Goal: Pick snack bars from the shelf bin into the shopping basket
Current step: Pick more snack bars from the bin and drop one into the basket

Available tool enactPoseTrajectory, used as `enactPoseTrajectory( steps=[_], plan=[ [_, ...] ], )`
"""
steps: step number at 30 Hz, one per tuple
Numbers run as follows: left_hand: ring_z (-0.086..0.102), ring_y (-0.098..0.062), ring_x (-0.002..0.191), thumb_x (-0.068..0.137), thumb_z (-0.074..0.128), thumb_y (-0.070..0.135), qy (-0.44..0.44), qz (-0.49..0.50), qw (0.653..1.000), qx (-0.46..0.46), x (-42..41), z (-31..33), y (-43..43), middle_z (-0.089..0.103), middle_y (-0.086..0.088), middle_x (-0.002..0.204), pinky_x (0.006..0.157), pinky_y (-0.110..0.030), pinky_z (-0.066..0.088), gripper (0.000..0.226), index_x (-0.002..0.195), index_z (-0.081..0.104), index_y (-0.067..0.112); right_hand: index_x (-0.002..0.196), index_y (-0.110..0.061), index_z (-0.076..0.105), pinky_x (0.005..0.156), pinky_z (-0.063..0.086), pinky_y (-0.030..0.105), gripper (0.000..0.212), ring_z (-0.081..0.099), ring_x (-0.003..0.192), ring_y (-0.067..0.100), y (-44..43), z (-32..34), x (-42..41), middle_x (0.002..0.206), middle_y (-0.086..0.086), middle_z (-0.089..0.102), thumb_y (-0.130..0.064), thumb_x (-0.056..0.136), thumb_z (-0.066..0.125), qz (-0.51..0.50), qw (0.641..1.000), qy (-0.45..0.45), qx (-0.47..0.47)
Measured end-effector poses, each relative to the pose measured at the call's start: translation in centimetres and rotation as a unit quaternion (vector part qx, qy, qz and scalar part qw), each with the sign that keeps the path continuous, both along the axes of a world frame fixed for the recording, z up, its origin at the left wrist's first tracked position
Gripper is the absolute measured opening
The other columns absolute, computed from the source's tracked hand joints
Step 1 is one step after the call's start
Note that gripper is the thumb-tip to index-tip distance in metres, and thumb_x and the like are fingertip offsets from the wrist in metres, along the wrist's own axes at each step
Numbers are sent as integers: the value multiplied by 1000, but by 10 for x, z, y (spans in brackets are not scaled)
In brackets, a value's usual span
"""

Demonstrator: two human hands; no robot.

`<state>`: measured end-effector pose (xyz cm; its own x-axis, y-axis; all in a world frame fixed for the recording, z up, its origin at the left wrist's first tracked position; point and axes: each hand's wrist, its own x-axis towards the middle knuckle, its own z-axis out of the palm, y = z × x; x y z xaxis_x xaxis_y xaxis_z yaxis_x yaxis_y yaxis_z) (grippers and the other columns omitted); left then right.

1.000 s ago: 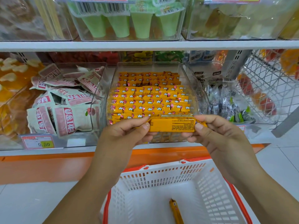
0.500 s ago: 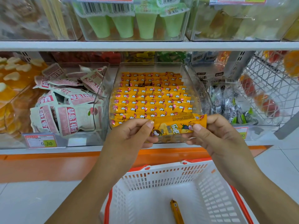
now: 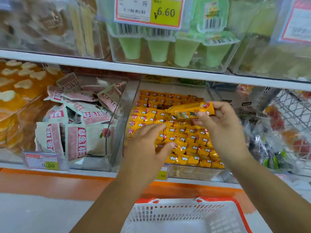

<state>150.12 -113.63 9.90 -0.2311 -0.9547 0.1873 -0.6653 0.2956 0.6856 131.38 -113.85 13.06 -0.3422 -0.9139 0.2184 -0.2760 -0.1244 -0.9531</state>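
A clear shelf bin (image 3: 133,98) holds several rows of yellow snack bars (image 3: 190,142). My right hand (image 3: 220,121) pinches one yellow snack bar (image 3: 186,111) by its right end and holds it above the back of the bin. My left hand (image 3: 149,143) reaches into the bin with its fingers spread over the front rows of bars, holding nothing. Below, the white shopping basket (image 3: 176,214) with an orange rim shows at the bottom edge; its floor is out of view.
A bin of pink-and-white packets (image 3: 75,125) stands to the left, orange sweets (image 3: 18,91) beyond it. A wire basket (image 3: 292,125) is at the right. The upper shelf edge (image 3: 151,69) with green cups (image 3: 170,47) overhangs the bins.
My left hand has let go of the bar and moved down into the bin. My right hand has lifted the bar up and back. The view has moved closer to the shelf.
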Motion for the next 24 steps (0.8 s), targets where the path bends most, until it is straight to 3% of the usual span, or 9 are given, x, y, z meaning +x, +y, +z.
enactPoseTrajectory(
  steps=[3,5,8,11,16,19,22,24],
  plan=[
    [15,-2,145,92,45,64,-80,-27,996,-36,0,-15,-13,31,19,155,113,-21,6,61,147,40,37,97,-27,55,69,48,24,8,65,80,6,-42,-1,3,88,-12,67,-25,95,62,-23,988,149,-12],
    [19,-8,147,87,32,70,-100,-26,993,-55,3,-24,-21,36,14,155,117,-29,11,70,144,46,33,110,-21,57,65,42,22,15,59,76,10,-68,-2,6,89,-10,62,-22,95,62,-13,973,230,-5],
    [30,-16,145,87,29,67,-111,-29,990,-77,6,-31,-25,43,8,152,117,-37,17,70,138,54,26,118,-20,58,81,40,20,24,56,97,14,-104,-10,8,111,-1,57,-23,94,63,38,952,298,55],
    [25,-13,146,86,28,67,-102,-33,992,-69,5,-32,-27,39,10,154,116,-31,7,71,141,51,28,122,-17,58,85,37,22,32,50,101,12,-128,-15,12,122,2,48,-27,93,65,66,925,361,96],
    [31,-16,144,87,31,64,-114,-31,991,-70,3,-32,-29,43,8,152,118,-37,17,67,138,55,27,114,-22,67,90,47,30,20,59,105,17,-147,-19,30,122,-1,61,-24,95,62,122,878,441,139],
    [35,-18,142,88,31,63,-122,-25,989,-75,1,-31,-29,46,6,149,115,-37,18,64,135,57,28,121,-24,67,94,40,23,26,57,117,19,-151,-12,32,131,0,62,-18,97,59,152,852,471,168],
    [37,-19,141,89,32,62,-133,-23,988,-82,1,-33,-29,47,5,149,115,-38,20,62,135,57,28,122,-20,67,98,43,25,27,59,111,14,-146,4,18,127,0,65,-14,98,55,146,876,438,136],
    [36,-19,142,90,32,61,-134,-23,987,-83,1,-32,-29,47,5,149,115,-38,19,62,135,57,27,117,-20,68,90,42,23,23,58,99,9,-143,8,4,121,-2,67,-17,98,56,98,891,430,110]
  ],
)
